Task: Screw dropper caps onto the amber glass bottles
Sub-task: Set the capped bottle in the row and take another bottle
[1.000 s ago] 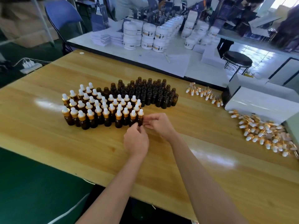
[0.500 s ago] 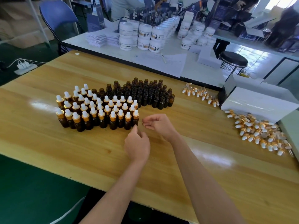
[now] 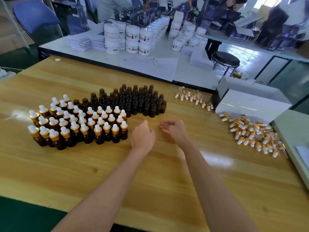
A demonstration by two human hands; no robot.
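A long light-wood bench [image 3: 66, 173] fills the lower two thirds of the frame, its near edge running along the bottom. Behind it, across the upper middle, stands a white-topped bench [image 3: 192, 72] carrying stacked white round jars with labels [image 3: 132, 39] and sheets of paper. A blue folding chair [image 3: 36, 15] sits in the upper left, and a black round stool [image 3: 225, 58] in the upper right. A white rectangular box [image 3: 250, 104] lies at the right edge of the light-wood bench.

Left of centre, a tight cluster of amber glass bottles fitted with gold collars and white rubber bulbs [image 3: 78, 124] stands upright in rows. Touching its upper right side is a block of uncapped amber glass bottles [image 3: 133, 101], also upright, with open necks. At the right, just below the white box, a loose pile of gold-and-white dropper caps [image 3: 254, 133] lies on the wood; a smaller scatter of the same dropper caps [image 3: 194, 97] lies above centre, between the uncapped bottles and the box.

Both bare forearms reach in from the bottom edge. The left hand [image 3: 143, 137] sits low over the wood just right of the capped cluster's near row, fingers loosely curled, holding nothing. The right hand [image 3: 175, 129] is close beside it but apart, fingers loosely bent toward the left, also empty.
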